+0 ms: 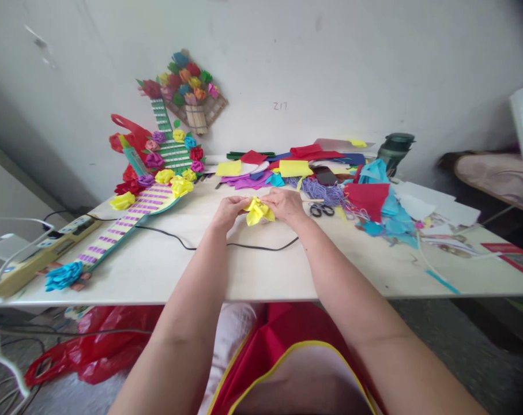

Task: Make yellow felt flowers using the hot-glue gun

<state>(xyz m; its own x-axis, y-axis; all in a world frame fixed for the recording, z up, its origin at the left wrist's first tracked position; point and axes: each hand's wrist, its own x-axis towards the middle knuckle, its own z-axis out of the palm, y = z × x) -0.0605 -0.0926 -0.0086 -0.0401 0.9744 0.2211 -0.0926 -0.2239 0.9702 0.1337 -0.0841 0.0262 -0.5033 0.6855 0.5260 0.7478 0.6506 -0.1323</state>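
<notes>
A yellow crepe-paper flower (260, 213) is held a little above the middle of the table. My left hand (230, 212) pinches its left edge with closed fingers. From the other side, my right hand (286, 205) is closed on the flower's upper right part. A thin pale stick (313, 200) juts out to the right from behind my right hand; whether it joins the flower is hidden. Black-handled scissors (322, 210) lie just right of that hand. Below the flower, a black cord (261, 246) crosses the white table (261, 276).
At left lies a guitar-shaped board (127, 222) trimmed with paper flowers, near a power strip (66, 236). Coloured paper sheets (244, 173), purple yarn (317, 190) and a phone (324, 176) lie at the back. Blue paper scraps (399, 225) and a dark bottle (395, 153) are at right.
</notes>
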